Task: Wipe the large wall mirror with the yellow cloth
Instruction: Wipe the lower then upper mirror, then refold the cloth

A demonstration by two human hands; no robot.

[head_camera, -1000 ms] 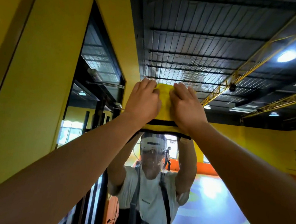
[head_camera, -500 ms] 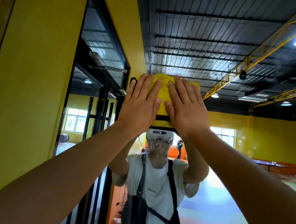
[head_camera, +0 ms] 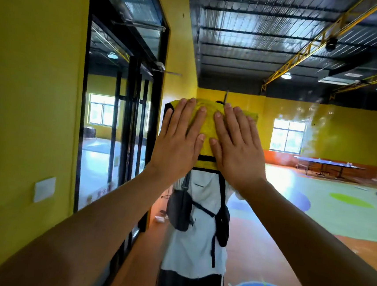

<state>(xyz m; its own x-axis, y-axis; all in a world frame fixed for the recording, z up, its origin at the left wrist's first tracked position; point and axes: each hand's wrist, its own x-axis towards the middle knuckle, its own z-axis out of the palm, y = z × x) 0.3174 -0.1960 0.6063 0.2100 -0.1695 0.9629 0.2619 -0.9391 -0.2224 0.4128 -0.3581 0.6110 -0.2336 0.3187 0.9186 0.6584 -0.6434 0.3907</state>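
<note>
Left hand: I lay it flat, fingers straight and a little spread, pointing up. It presses the left part of the yellow cloth and grips nothing.
Right hand: flat too, fingers straight, pressing the cloth's right part. My two thumbs lie close together but apart, with cloth showing between them.
Yellow cloth: black-edged and spread against the wall mirror under both my palms. It covers the head of my reflection.
Wall mirror: straight ahead of me, filling nearly the whole view.
Reflected below the cloth: my white T-shirt and a black sling bag.
Reflected at right: a blue table tennis table and a bright window.
Reflected at left: black-framed glass doors in a yellow wall.
</note>
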